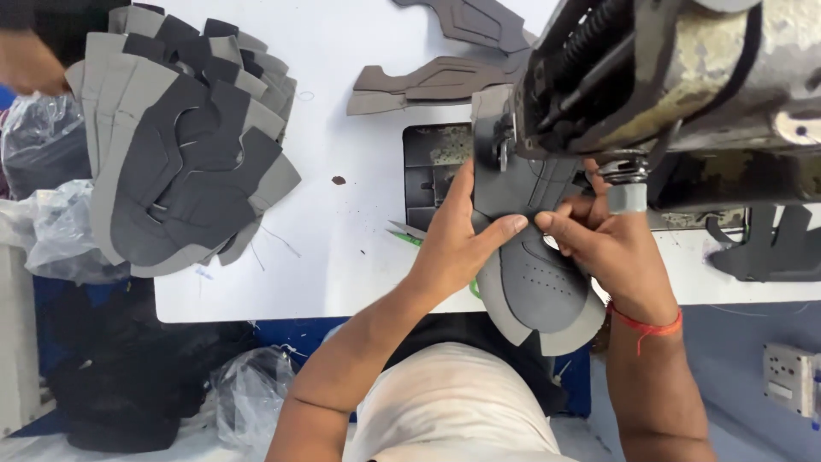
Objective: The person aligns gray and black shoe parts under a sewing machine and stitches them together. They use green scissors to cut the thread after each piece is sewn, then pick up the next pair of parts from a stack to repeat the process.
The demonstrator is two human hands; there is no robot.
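Perforated grey shoe upper (537, 282) under fingers (505, 229)

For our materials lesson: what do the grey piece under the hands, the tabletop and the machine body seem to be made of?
Grey shoe piece: looks like matte synthetic leather or fabric; it shows punched holes and bends over the table edge. Tabletop: smooth white laminate, probably, slightly glossy. Sewing machine: painted metal, with worn, chipped patches. Both hands, left hand and right hand, press the piece flat.

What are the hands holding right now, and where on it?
Both hands press a grey shoe-upper piece flat under the sewing machine. The left hand holds its left edge, the right hand its right side near the needle.
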